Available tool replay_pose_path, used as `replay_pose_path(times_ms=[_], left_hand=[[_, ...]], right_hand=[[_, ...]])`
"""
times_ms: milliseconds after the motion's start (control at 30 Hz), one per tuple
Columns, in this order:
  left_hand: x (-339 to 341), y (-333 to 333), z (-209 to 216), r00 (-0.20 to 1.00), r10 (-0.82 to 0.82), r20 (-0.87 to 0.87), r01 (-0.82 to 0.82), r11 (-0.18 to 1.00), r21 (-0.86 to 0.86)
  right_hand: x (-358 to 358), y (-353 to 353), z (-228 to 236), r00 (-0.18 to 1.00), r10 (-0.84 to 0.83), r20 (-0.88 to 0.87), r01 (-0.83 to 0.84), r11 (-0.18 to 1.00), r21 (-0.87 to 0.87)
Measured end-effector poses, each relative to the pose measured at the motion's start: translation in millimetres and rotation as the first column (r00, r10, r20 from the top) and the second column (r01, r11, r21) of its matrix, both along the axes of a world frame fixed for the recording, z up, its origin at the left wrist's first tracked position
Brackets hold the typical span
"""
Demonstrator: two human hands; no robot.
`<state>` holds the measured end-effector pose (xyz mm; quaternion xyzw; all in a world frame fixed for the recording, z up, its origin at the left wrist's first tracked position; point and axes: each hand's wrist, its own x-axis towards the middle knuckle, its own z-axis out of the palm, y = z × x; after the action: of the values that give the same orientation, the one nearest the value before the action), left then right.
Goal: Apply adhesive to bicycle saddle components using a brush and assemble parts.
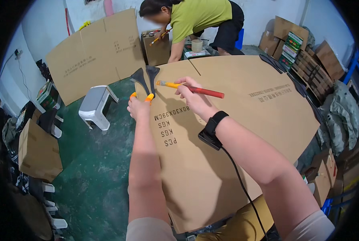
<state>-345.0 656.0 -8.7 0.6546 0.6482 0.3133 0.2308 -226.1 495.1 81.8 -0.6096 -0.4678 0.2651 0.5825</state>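
My right hand [190,93] is closed around a brush [203,91] with a red handle and a yellow-coated front end, held above the cardboard sheet [227,132]. The brush's yellow end points left, toward two dark, flared strips [139,77] at the sheet's far left edge. Their narrow ends come together close to my left hand [138,108]. Orange covers sit on two of its fingertips, which are spread apart; one is beside the strips' narrow ends. Whether it touches them is hard to tell. A black band with a cabled device [211,134] is on my right wrist.
Across the sheet a person in a green shirt [199,18] leans over, holding another brush [159,37]. More dark pieces [281,70] line the sheet's far right edge. A grey-topped stool [97,105] stands at left. Boxes [39,150] and grey bags [340,116] lie along both sides.
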Motion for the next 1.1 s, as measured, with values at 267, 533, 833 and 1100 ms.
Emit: replay_pose_path(times_ms=[267, 533, 833, 1100], left_hand=[[-3.3, 2.2, -3.3, 0.998, 0.015, 0.062, -0.014, 1.000, -0.004], [-2.4, 5.4, -5.6, 0.997, -0.005, 0.074, 0.004, 1.000, 0.015], [-3.6, 9.7, -8.9, 0.994, -0.004, 0.105, 0.002, 1.000, 0.019], [-2.6, 24.8, -28.4, 0.986, -0.002, 0.165, -0.009, 0.998, 0.067]], right_hand=[[0.3, 20.9, -24.0, 0.994, 0.051, 0.094, -0.047, 0.998, -0.041], [-0.6, 23.1, -24.6, 0.990, 0.097, 0.097, -0.087, 0.990, -0.107], [-8.2, 23.6, -12.8, 0.975, 0.152, 0.164, -0.115, 0.969, -0.218], [-13.5, 33.3, -13.3, 0.923, 0.217, 0.316, -0.163, 0.968, -0.190]])
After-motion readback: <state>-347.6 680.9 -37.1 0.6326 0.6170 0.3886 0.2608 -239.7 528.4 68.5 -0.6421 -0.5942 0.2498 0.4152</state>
